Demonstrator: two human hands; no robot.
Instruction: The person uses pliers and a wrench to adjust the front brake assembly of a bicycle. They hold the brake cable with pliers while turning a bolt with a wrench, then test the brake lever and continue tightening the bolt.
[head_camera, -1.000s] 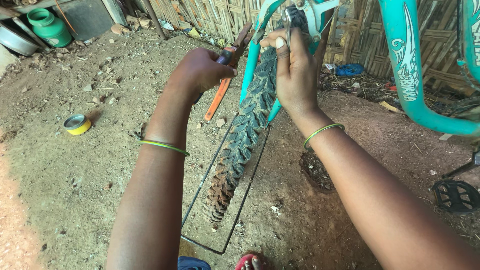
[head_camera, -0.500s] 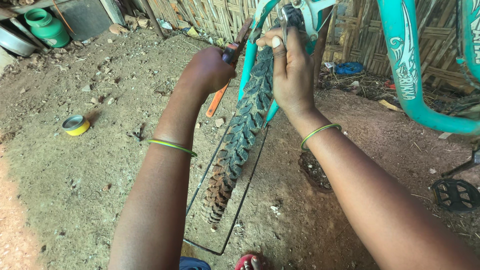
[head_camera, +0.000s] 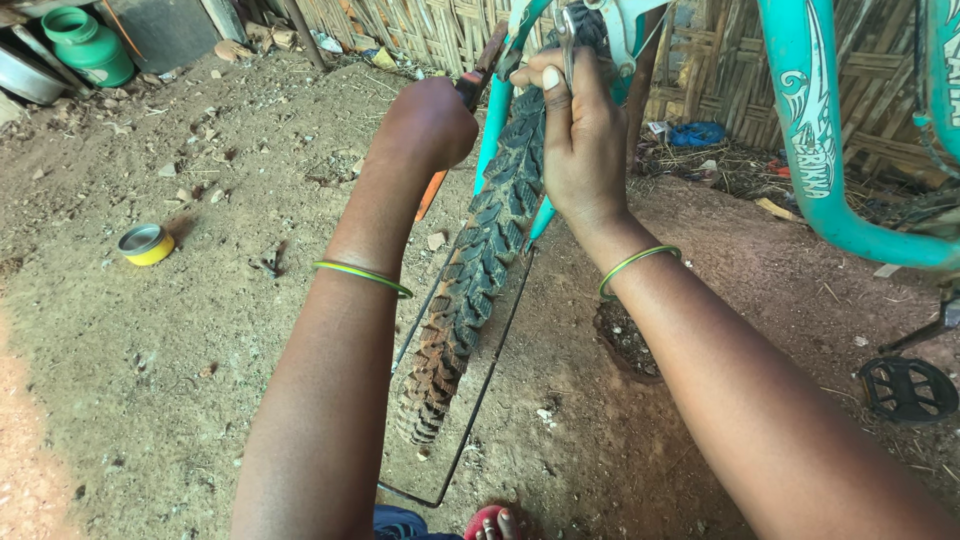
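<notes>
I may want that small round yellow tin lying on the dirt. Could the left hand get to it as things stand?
Probably not without letting go: the left hand is closed on an orange-handled tool up by the teal bicycle fork. The small round yellow tin lies apart on open dirt.

The scene is lit by soft, shaded daylight, brighter at the left edge, with everything rendered reasonably sharp.

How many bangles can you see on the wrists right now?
2: one thin green bangle on the left forearm, below the left hand; another green bangle at the right wrist, below the right hand. None looks hidden.
</notes>
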